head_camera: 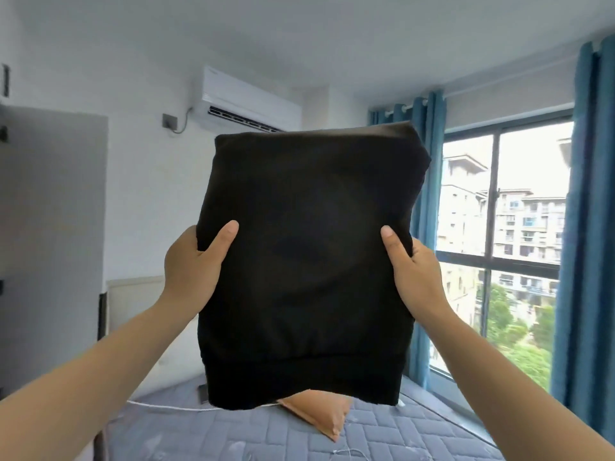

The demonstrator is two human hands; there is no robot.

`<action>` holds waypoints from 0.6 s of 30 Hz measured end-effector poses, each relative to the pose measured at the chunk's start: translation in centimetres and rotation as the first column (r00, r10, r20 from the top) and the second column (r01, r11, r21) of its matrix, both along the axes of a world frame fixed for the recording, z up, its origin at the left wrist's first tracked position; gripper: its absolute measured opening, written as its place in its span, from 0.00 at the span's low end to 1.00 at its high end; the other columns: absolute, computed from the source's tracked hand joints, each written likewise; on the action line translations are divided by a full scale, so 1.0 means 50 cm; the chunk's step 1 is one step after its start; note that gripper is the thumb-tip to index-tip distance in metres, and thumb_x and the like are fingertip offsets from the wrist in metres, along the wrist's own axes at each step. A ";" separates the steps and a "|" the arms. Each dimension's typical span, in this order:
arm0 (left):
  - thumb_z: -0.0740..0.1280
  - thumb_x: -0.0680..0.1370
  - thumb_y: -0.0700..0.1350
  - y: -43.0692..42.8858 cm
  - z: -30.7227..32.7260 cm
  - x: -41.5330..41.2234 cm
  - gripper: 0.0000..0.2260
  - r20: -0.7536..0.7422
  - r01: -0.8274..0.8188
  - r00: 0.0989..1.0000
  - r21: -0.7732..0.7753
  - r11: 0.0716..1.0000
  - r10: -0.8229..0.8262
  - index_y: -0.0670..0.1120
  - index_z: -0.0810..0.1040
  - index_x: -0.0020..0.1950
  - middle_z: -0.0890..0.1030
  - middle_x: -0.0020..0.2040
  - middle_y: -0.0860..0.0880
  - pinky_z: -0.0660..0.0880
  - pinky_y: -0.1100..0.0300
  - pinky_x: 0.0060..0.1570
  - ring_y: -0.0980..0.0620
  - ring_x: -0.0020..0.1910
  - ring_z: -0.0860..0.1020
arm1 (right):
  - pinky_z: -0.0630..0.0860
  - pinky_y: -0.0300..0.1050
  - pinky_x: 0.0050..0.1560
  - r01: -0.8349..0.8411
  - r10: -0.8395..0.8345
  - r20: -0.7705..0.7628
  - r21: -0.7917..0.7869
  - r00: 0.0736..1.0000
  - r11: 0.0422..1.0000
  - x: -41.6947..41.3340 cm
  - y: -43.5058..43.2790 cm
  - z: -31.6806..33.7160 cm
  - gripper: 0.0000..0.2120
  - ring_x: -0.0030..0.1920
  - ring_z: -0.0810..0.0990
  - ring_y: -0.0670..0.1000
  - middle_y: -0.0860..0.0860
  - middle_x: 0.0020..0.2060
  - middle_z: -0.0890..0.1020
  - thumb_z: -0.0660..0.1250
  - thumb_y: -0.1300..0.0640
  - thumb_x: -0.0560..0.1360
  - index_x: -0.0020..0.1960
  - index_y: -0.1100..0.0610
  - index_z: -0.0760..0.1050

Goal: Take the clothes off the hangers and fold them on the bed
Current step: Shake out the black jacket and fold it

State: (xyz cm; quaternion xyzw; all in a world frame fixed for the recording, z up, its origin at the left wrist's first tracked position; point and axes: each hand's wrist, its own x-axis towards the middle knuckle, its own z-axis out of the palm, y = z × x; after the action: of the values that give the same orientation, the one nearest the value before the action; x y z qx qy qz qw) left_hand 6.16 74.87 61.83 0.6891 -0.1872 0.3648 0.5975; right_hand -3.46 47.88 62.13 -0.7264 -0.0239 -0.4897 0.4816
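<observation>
While your left hand (191, 261) grips its left edge, thumb on the front, you hold the folded black fabric garment (306, 267) upright at centre frame above the grey quilted bed (233, 434); your right hand (411, 264) grips its right edge.

Two hands (191, 264) (416, 274), one garment (309, 194)

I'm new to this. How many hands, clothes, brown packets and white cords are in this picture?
Hands: 2, left hand and right hand, both holding up the garment.
Clothes: 1, a folded black garment.
Brown packets: 1, the packet on the bed.
White cords: 1, the cord across the bed.
Total: 5
</observation>
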 end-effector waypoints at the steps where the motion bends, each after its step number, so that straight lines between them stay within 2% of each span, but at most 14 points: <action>1: 0.60 0.75 0.63 0.030 -0.003 0.008 0.17 -0.003 -0.033 0.999 0.004 0.999 0.033 0.52 0.72 0.53 0.76 0.46 0.57 0.70 0.63 0.45 0.59 0.42 0.74 | 0.72 0.25 0.33 -0.037 0.037 -0.006 -0.003 0.999 0.999 0.028 0.024 -0.005 0.17 0.39 0.80 0.37 0.37 0.36 0.83 0.61 0.37 0.76 0.41 0.48 0.78; 4: 0.60 0.76 0.62 0.121 -0.011 0.040 0.19 -0.011 -0.122 0.992 0.016 0.992 0.122 0.50 0.74 0.57 0.76 0.50 0.55 0.72 0.60 0.50 0.54 0.47 0.75 | 0.73 0.26 0.34 -0.134 0.134 -0.012 -0.003 0.991 0.991 0.116 0.102 -0.016 0.17 0.40 0.81 0.38 0.37 0.37 0.83 0.60 0.35 0.75 0.41 0.46 0.78; 8: 0.60 0.75 0.63 0.245 -0.027 0.094 0.18 -0.011 -0.172 0.985 0.003 0.985 0.172 0.51 0.74 0.54 0.77 0.47 0.58 0.69 0.68 0.41 0.58 0.44 0.75 | 0.73 0.30 0.40 -0.238 0.237 -0.041 -0.008 0.971 0.971 0.231 0.221 -0.024 0.15 0.43 0.82 0.41 0.38 0.41 0.82 0.58 0.33 0.73 0.44 0.41 0.76; 14: 0.62 0.74 0.63 0.423 -0.050 0.207 0.17 -0.040 -0.235 0.972 -0.075 0.969 0.232 0.53 0.74 0.55 0.76 0.45 0.61 0.70 0.69 0.38 0.62 0.43 0.75 | 0.80 0.45 0.49 -0.319 0.318 -0.073 -0.002 0.945 0.948 0.416 0.399 -0.032 0.20 0.43 0.83 0.44 0.41 0.40 0.84 0.59 0.33 0.74 0.47 0.47 0.79; 16: 0.62 0.74 0.64 0.473 -0.054 0.251 0.18 -0.059 -0.264 0.964 -0.091 0.960 0.260 0.53 0.74 0.55 0.77 0.46 0.60 0.72 0.66 0.42 0.60 0.44 0.75 | 0.80 0.51 0.51 -0.346 0.344 -0.082 -0.001 0.935 0.938 0.474 0.452 -0.031 0.23 0.45 0.83 0.48 0.45 0.42 0.84 0.59 0.32 0.74 0.48 0.50 0.79; 18: 0.62 0.74 0.63 0.514 -0.060 0.293 0.18 -0.070 -0.295 0.955 -0.093 0.951 0.289 0.53 0.74 0.56 0.77 0.48 0.57 0.75 0.60 0.47 0.55 0.46 0.76 | 0.80 0.52 0.51 -0.360 0.359 -0.082 -0.003 0.930 0.933 0.526 0.495 -0.033 0.23 0.46 0.83 0.50 0.47 0.43 0.85 0.60 0.33 0.74 0.48 0.52 0.80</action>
State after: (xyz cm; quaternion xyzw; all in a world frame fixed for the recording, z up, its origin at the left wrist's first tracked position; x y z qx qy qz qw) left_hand 20.82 100.56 58.84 0.6876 -0.0476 0.4389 0.5765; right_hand 22.84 72.62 60.46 -0.7333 -0.1412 -0.3634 0.5571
